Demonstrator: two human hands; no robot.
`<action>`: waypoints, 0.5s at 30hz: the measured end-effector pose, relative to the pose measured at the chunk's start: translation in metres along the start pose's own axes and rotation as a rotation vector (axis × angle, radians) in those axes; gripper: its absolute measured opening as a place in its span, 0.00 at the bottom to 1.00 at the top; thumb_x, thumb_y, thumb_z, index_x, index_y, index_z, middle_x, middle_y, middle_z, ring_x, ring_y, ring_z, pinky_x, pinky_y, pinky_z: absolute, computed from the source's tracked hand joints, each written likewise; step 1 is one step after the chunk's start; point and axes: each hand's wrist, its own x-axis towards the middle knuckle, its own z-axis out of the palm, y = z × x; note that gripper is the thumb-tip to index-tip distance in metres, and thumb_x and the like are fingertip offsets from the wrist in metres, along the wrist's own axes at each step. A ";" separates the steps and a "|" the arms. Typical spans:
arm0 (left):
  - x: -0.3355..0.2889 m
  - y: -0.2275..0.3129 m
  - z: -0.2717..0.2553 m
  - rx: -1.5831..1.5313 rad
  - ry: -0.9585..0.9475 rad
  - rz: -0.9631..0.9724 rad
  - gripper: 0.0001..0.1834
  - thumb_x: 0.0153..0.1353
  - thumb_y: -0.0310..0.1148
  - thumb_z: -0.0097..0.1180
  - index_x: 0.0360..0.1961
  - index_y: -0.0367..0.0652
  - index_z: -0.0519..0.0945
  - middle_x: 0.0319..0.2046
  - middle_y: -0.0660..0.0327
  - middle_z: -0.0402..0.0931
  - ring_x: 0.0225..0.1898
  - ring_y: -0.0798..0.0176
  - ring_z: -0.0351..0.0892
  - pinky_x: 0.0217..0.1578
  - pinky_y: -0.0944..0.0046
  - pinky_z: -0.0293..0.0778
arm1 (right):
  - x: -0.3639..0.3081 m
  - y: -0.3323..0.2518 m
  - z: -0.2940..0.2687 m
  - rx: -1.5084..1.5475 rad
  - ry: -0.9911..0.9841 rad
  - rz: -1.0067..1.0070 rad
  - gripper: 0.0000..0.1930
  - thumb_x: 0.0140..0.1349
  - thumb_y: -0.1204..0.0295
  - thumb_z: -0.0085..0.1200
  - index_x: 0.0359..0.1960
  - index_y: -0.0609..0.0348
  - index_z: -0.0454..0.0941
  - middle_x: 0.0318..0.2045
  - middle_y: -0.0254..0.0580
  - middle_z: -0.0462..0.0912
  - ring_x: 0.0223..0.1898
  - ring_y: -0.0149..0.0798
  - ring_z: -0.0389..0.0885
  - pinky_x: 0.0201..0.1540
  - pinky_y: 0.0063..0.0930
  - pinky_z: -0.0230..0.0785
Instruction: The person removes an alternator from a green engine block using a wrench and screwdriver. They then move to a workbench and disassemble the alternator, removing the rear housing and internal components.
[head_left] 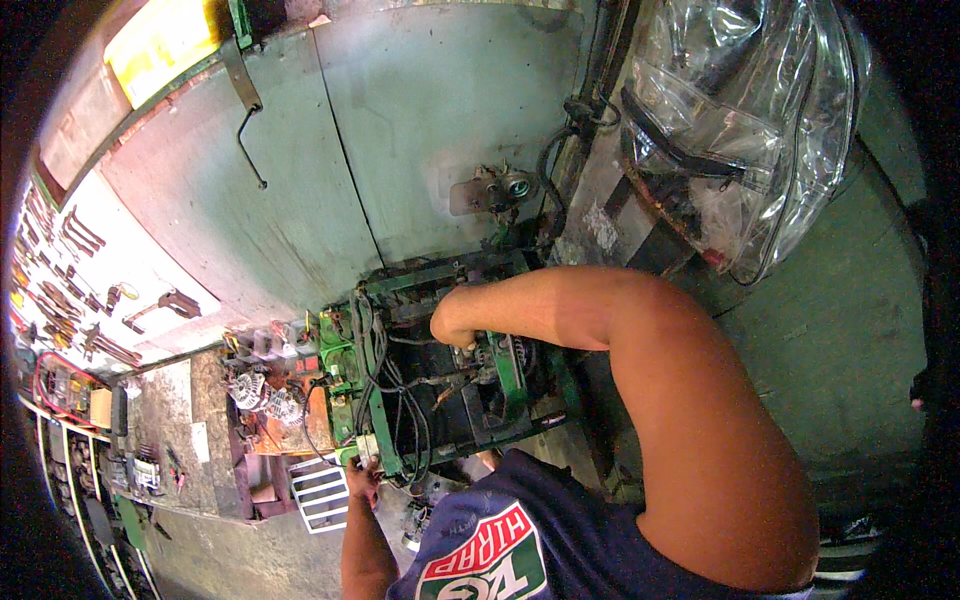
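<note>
A green metal machine frame [388,447] stands in front of me, with black cables [381,375] looped down its left side. Over its middle, my right hand [455,318] bends downward, fingers curled at a metal mechanism [484,362]. What those fingers grip is hidden by the hand itself. My left hand [362,480] is at the frame's near left corner, just below a small pale box [367,447]. Its fingers are closed against that corner, but whatever lies between them is too small to make out.
On the left, a workbench [175,440] carries silver alternator-like parts [262,398]. A white slatted rack [320,495] is beside the frame. Tools [75,290] hang on a white board. Behind stands a grey-green metal panel [400,130]; clear plastic sheeting [740,110] hangs at right.
</note>
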 end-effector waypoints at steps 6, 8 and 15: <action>0.003 -0.001 0.000 0.024 0.025 -0.087 0.38 0.68 0.30 0.73 0.74 0.52 0.65 0.53 0.53 0.82 0.42 0.53 0.84 0.35 0.49 0.83 | 0.000 0.001 -0.002 -0.020 0.018 -0.012 0.23 0.63 0.63 0.71 0.58 0.60 0.89 0.60 0.53 0.88 0.57 0.63 0.87 0.53 0.65 0.81; 0.005 -0.002 -0.001 0.037 -0.028 -0.027 0.42 0.69 0.30 0.72 0.78 0.55 0.61 0.55 0.52 0.82 0.42 0.53 0.84 0.36 0.48 0.84 | 0.000 0.000 -0.002 0.013 -0.005 0.045 0.23 0.63 0.63 0.71 0.58 0.59 0.89 0.60 0.52 0.88 0.57 0.62 0.87 0.54 0.64 0.80; 0.019 -0.007 -0.011 0.108 -0.088 -0.094 0.45 0.71 0.30 0.70 0.83 0.58 0.58 0.58 0.53 0.82 0.45 0.52 0.86 0.36 0.50 0.84 | -0.006 0.004 -0.003 0.050 0.080 -0.026 0.22 0.61 0.61 0.74 0.53 0.61 0.91 0.54 0.51 0.91 0.52 0.58 0.89 0.53 0.60 0.80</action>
